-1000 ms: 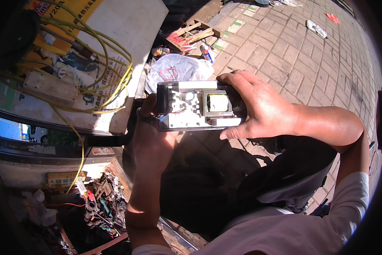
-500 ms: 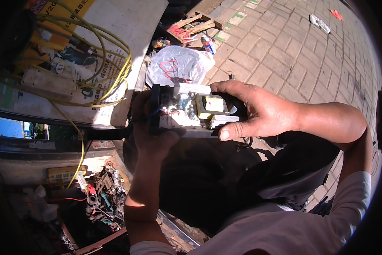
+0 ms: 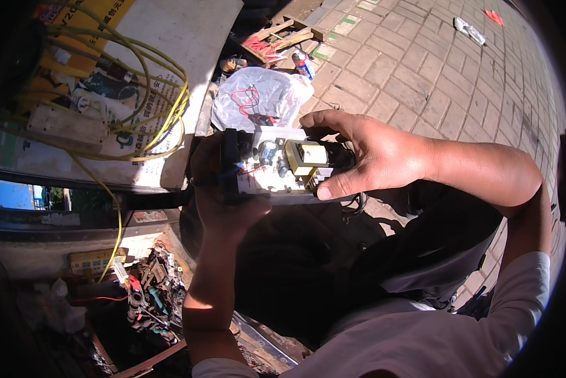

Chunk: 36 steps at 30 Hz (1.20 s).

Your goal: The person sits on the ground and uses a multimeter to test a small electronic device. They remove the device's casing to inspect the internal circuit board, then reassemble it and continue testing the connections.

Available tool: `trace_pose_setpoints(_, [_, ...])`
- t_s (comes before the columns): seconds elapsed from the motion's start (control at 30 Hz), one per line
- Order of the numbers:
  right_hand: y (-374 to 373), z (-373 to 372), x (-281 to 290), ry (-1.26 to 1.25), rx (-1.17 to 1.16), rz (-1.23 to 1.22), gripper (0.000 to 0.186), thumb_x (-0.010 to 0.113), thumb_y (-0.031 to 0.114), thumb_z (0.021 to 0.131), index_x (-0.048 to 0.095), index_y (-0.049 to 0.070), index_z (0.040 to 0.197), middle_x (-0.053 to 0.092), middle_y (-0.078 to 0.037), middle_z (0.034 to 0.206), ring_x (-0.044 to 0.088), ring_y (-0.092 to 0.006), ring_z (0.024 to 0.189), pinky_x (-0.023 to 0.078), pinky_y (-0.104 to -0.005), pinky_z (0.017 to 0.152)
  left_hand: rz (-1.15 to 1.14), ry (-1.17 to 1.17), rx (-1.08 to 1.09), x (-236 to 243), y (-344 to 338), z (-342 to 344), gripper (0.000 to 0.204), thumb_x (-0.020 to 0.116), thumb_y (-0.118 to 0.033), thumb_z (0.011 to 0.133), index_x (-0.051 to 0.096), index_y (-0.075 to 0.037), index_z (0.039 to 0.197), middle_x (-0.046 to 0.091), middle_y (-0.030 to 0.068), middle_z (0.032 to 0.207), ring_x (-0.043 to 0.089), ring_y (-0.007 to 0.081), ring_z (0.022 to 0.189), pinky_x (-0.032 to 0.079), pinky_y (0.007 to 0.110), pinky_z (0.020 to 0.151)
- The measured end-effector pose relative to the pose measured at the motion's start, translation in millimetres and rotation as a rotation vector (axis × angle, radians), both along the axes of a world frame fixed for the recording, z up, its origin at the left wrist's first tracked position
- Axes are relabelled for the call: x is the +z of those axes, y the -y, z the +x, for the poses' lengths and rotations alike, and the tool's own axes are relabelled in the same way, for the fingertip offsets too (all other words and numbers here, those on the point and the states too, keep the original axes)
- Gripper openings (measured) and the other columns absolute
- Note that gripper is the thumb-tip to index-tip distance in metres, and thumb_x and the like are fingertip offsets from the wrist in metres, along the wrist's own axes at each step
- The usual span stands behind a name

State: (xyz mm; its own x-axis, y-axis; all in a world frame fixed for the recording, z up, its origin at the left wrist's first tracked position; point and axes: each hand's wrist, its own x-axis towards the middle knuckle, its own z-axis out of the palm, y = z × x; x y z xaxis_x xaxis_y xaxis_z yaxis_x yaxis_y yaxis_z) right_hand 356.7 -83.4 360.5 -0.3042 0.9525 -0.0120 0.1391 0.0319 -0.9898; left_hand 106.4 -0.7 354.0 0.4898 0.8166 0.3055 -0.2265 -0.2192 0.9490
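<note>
Between my hands, above my lap, is an opened power supply unit (image 3: 283,165) in a black casing, its circuit board facing up. On the board sit a yellow-wrapped transformer (image 3: 306,157), capacitors, silvery heat sinks, and short red and blue wires. My left hand (image 3: 217,195), in shadow, grips the unit's left end, with the thumb along the near edge. My right hand (image 3: 374,154) wraps the right end, thumb on the near side and fingers over the far side. Some of the casing's ends are hidden by my fingers.
Beyond the unit, a clear plastic bag (image 3: 264,88) lies with red and black leads on it. A spray can (image 3: 303,64) and wooden tray (image 3: 283,41) stand farther off. Yellow cable (image 3: 181,104) loops over the board at left; scrap parts (image 3: 157,290) are heaped lower left.
The unit has shifted slightly left, with its board turned a little more into sunlight. My right hand and thumb have moved slightly left and up. Both hands still hold it.
</note>
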Motion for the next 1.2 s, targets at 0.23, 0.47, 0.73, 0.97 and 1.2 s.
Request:
trace_pose_setpoints(0.23, [2,-2,1,0.268,0.023,0.184,0.091,0.088,0.025,0.068,0.037,-0.003,0.138,0.048,-0.019,0.128,0.05,-0.0312,0.122,0.042,-0.0372,0.103,0.075,-0.234,-0.055,3,1,1,0.121,0.093,-0.025,0.05,0.027,-0.002,0.148,0.052,0.0113,0.13,0.053,0.0225,0.118,0.046,0.038,0.099])
trace_pose_setpoints(0.47, [2,2,15,0.283,-0.09,0.258,0.074,0.083,0.016,0.064,0.049,-0.002,0.127,0.054,-0.016,0.116,0.058,-0.0284,0.108,0.05,-0.0354,0.091,0.175,-0.274,-0.09,3,-11,-3,0.108,0.087,-0.019,0.052,0.034,-0.001,0.145,0.051,0.012,0.129,0.054,0.0229,0.116,0.044,0.037,0.1])
trace_pose_setpoints(0.73, [10,9,34,0.488,-0.07,0.245,0.071,0.08,0.019,0.063,0.051,-0.011,0.12,0.06,-0.023,0.109,0.063,-0.0303,0.101,0.053,-0.0363,0.084,0.306,-0.499,-0.056,-2,-12,-3,0.097,0.084,-0.022,0.052,0.044,-0.002,0.137,0.052,0.0106,0.121,0.053,0.0229,0.111,0.041,0.036,0.1])
trace_pose_setpoints(0.97, [15,3,40,0.608,-0.112,0.305,0.073,0.08,0.019,0.063,0.05,-0.012,0.122,0.059,-0.021,0.11,0.063,-0.0294,0.103,0.053,-0.036,0.085,0.152,-0.412,-0.015,-1,-10,3,0.087,0.081,-0.022,0.054,0.05,0.001,0.132,0.051,0.0115,0.121,0.051,0.0224,0.111,0.041,0.037,0.098])
trace_pose_setpoints(1.2, [10,10,37,0.353,-0.044,0.089,0.075,0.081,0.02,0.066,0.048,-0.008,0.127,0.059,-0.019,0.11,0.063,-0.0262,0.101,0.053,-0.0346,0.086,0.11,-0.365,-0.034,-4,-7,0,0.086,0.081,-0.024,0.053,0.048,-0.001,0.129,0.048,0.0095,0.118,0.049,0.0209,0.11,0.039,0.037,0.1])
